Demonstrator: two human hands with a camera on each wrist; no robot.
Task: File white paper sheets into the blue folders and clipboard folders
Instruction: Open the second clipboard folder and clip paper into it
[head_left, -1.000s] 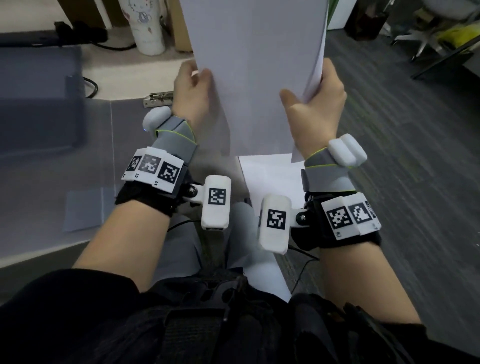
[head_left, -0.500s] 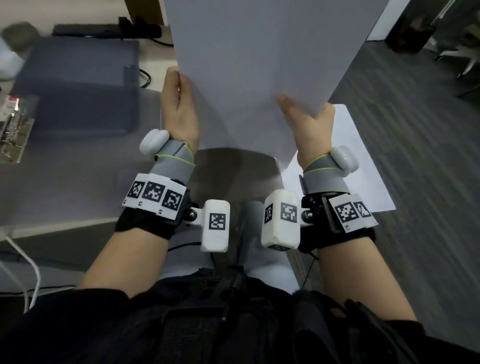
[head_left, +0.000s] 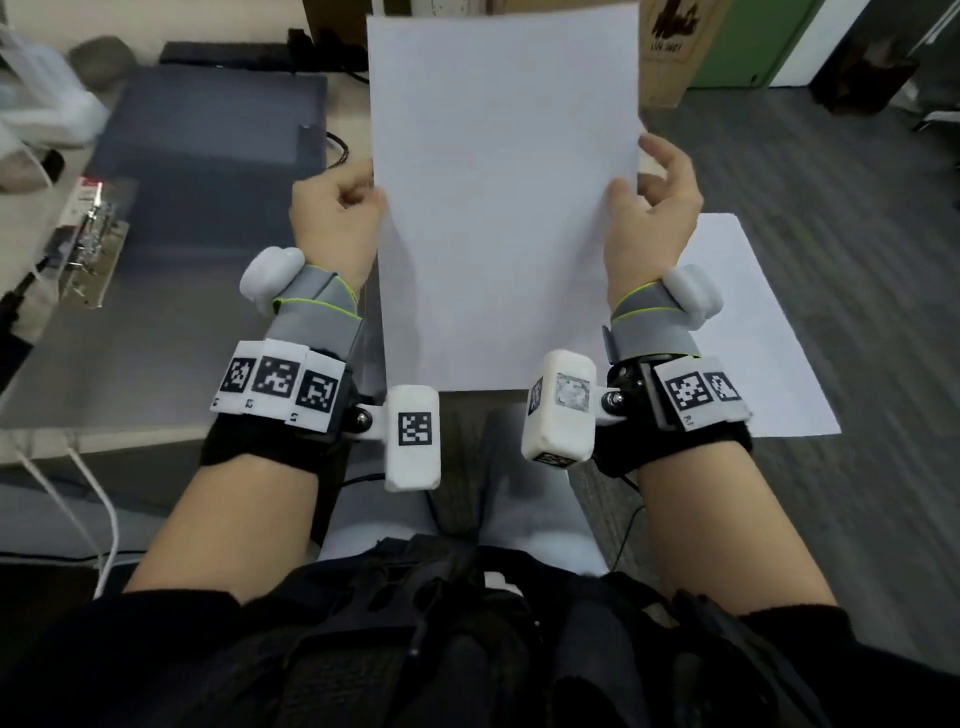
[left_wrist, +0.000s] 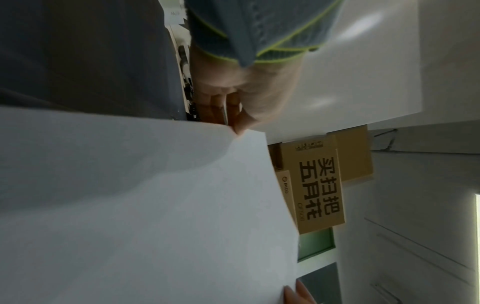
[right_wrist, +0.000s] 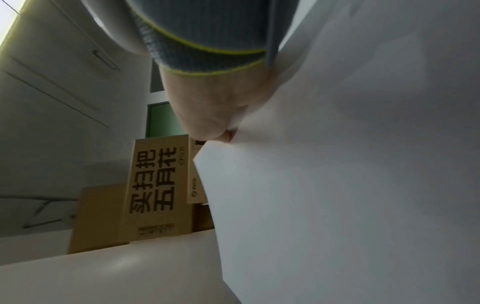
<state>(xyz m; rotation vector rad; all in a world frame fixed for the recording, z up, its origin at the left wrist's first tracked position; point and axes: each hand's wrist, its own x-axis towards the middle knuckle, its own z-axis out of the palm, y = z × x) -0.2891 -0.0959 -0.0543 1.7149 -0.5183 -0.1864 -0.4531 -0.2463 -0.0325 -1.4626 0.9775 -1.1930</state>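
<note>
I hold a white paper sheet (head_left: 504, 197) upright in front of me, above my lap. My left hand (head_left: 337, 218) pinches its left edge, thumb on the near face and fingers behind. My right hand (head_left: 649, 208) pinches the right edge the same way. The left wrist view shows the sheet (left_wrist: 145, 205) with my left hand (left_wrist: 233, 107) at its edge; the right wrist view shows the paper (right_wrist: 350, 164) and my right hand (right_wrist: 215, 123). A dark blue folder (head_left: 208, 124) lies on the desk at the left. More white paper (head_left: 737, 322) lies on the floor at the right.
A metal clip mechanism (head_left: 93, 239) lies at the desk's left edge, with white cables (head_left: 78, 478) hanging below. Cardboard boxes (head_left: 670, 52) stand on the floor ahead. Grey carpet (head_left: 831, 208) spreads to the right. My knees are beneath the sheet.
The view has swung left, bringing the desk and blue folder into sight. Both hands have lowered the sheet so its whole outline shows, and they now sit further apart at its side edges.
</note>
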